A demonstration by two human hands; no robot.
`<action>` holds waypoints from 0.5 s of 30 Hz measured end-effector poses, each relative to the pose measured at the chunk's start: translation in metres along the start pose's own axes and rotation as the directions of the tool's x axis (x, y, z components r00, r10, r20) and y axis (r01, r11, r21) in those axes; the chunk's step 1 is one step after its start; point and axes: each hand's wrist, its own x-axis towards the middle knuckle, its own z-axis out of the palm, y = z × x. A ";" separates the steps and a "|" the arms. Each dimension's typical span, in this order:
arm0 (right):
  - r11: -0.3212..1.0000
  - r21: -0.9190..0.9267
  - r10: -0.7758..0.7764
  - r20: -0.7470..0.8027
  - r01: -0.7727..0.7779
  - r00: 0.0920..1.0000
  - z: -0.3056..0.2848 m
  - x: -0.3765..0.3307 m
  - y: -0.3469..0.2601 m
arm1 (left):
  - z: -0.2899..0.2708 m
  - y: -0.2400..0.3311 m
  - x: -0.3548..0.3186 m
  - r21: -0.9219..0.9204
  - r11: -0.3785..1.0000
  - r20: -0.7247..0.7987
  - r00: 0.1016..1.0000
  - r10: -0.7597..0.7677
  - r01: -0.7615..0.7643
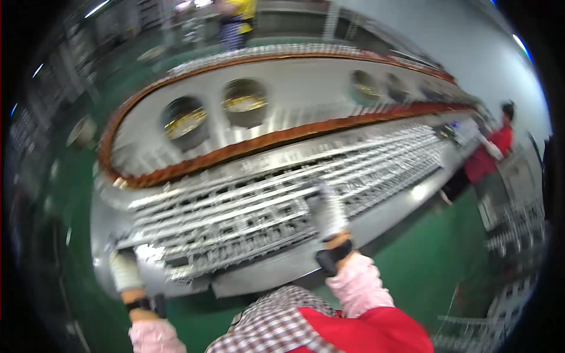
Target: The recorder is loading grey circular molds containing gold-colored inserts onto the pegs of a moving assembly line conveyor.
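Several long silvery metal racks, with rows of small fittings along their bars, lie side by side on a steel table. My left hand, in a pale glove with dark fingertips, is at the racks' left end, near the table's left edge. My right hand, gloved the same way, reaches over the middle of the racks. Both hands are smeared by motion. I cannot make out whether the fingers are closed on a rack bar or only close to it.
Behind the racks runs an oval brown conveyor belt. Round bins with gold-coloured pieces are set inside its loop. A person in red stands at the table's far right end. Another person in yellow is at the back. More racks stand lower right.
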 end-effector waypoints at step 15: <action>0.797 0.055 0.577 0.229 -0.602 0.784 0.006 0.038 -0.037 | -0.058 -0.061 0.012 0.994 0.079 0.040 0.936 0.350 -0.072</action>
